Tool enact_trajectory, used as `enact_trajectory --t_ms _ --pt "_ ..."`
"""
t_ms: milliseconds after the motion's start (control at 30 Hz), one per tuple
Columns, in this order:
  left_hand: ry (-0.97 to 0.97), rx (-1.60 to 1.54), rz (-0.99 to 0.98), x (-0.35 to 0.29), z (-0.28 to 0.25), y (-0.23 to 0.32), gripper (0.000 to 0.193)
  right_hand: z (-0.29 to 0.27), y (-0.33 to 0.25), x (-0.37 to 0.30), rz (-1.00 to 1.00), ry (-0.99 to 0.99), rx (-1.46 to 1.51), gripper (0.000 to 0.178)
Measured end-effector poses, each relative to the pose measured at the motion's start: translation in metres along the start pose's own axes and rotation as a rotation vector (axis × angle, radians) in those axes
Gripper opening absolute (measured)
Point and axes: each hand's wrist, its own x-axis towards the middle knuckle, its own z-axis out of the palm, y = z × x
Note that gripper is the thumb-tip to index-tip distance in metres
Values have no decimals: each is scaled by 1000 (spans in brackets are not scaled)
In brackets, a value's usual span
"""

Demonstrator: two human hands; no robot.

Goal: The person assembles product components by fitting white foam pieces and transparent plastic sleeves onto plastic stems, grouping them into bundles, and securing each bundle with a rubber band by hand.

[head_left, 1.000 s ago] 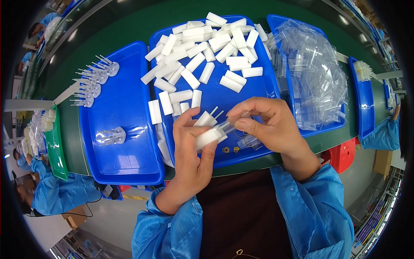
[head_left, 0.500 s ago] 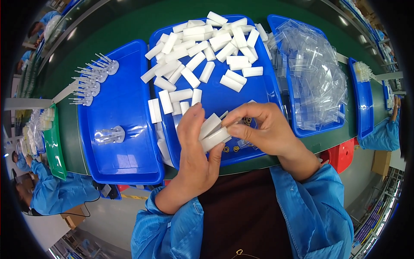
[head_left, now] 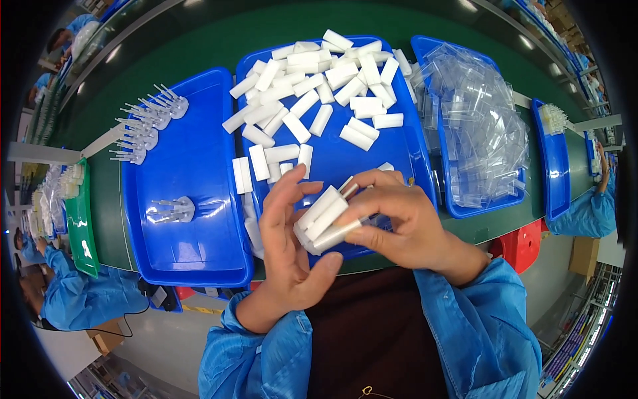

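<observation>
In front of my body, my right hand [head_left: 399, 219] pinches a cluster of white blocks [head_left: 327, 216] between thumb and fingers. The blocks stand side by side, tilted, with what looks like a clear disc at their lower left end. My left hand [head_left: 289, 239] is spread around that end, thumb well apart from the fingers; whether its palm touches the cluster I cannot tell. Beneath both hands lies the near part of a blue tray [head_left: 319, 163], its far part heaped with loose white blocks [head_left: 306, 86].
A blue tray [head_left: 179, 256] on the left holds clear discs with upright pins [head_left: 149, 123] and a single pinned disc [head_left: 176, 210]. To the right, another blue tray [head_left: 446, 199] is piled with clear plastic sleeves [head_left: 475, 126]. A red stool [head_left: 522, 247] stands beyond the table edge. Co-workers in blue sit both sides.
The cluster has tipped and come nearer to my body, showing more of its blocks. My left thumb has moved away from it, and my right fingers have closed further around it.
</observation>
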Motion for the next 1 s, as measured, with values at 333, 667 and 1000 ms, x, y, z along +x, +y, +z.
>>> enact_trajectory --t_ms 333,667,1000 --pt "-285 182 -245 -8 -14 1 33 -2 -8 -11 -199 -117 -332 15" --pt "-155 236 -277 -6 -15 2 24 -28 19 33 -73 141 -707 16" --pt "-2 194 -256 -13 -19 -4 23 -17 23 33 14 -17 -844 20"
